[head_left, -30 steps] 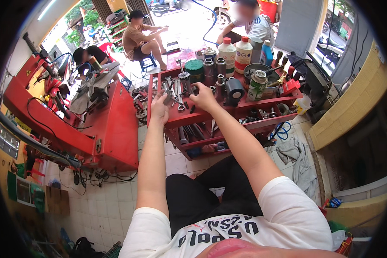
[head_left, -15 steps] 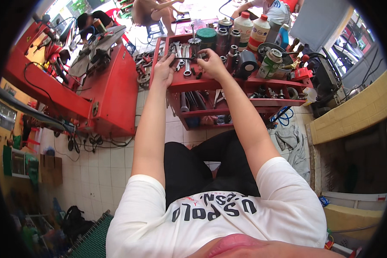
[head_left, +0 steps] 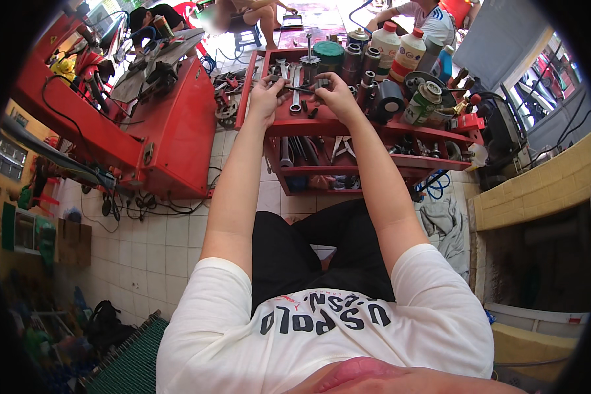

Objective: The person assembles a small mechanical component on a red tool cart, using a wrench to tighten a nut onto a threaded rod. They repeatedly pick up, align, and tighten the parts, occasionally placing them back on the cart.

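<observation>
My left hand [head_left: 267, 100] and my right hand [head_left: 337, 100] are raised over the top tray of a red tool trolley [head_left: 279, 129]. Between them a slim dark rod [head_left: 299, 88] runs level, its left end in my left fingers and its right end at my right fingertips. Both hands are closed around its ends, which my fingers partly hide. Under the rod lies a combination wrench [head_left: 295, 105], with more wrenches beside it. Right of my right hand stand metal sockets [head_left: 369, 60] and a dark cylinder [head_left: 387, 102].
White bottles with red caps [head_left: 408, 54], a green-lidded tub [head_left: 328, 55] and a spray can [head_left: 424, 103] crowd the trolley's right and back. A red machine [head_left: 177, 131] stands left, cables on the floor beside it. People sit beyond the trolley.
The whole view has shifted slightly, so trolley and hands sit farther right in the picture. Both hands still hold the rod, in nearly the same place over the tray.
</observation>
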The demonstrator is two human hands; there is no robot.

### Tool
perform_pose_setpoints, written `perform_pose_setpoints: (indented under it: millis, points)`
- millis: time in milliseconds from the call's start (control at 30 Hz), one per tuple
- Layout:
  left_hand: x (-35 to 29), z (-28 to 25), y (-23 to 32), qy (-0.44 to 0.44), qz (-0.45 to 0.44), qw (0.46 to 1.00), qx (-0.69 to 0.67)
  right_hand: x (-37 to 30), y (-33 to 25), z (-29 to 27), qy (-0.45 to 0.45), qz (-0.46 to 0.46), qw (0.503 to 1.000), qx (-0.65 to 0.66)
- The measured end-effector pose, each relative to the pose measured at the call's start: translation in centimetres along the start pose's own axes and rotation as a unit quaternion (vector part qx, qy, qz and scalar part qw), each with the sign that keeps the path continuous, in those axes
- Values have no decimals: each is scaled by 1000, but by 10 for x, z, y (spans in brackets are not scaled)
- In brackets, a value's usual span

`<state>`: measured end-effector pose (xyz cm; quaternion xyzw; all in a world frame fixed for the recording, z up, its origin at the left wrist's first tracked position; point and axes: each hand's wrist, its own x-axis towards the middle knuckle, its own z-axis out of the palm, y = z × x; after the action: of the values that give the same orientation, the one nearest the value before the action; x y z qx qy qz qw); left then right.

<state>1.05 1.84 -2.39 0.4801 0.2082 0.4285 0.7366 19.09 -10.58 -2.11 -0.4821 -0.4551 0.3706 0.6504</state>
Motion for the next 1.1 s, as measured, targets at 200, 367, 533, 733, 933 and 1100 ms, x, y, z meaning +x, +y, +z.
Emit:
perform_pose_setpoints:
  millis: [200, 367, 533, 733, 933, 1100]
  points:
    - [-1, -4, 1, 4, 7, 1000, 7, -2, -3, 2, -19, -5, 1000, 5]
    - [-4, 3, 3, 0, 8, 1000, 30, -5, -6, 2, -21, -1, 999, 32]
    - [-7, 5, 4, 12, -12, 998, 63, -2, -2, -1, -19, -9, 995, 94]
    - [-10, 9, 3, 20, -6, 996, 86, -4, -3, -1, -16, -9, 997, 79]
    - [-9, 9, -1, 23, 17, 994, 102, -3, -1, -3, -12, -17, 1000, 20]
    - [-6, 5, -2, 20, 9, 995, 99, -3, -3, -1, -4, -26, 1000, 2]
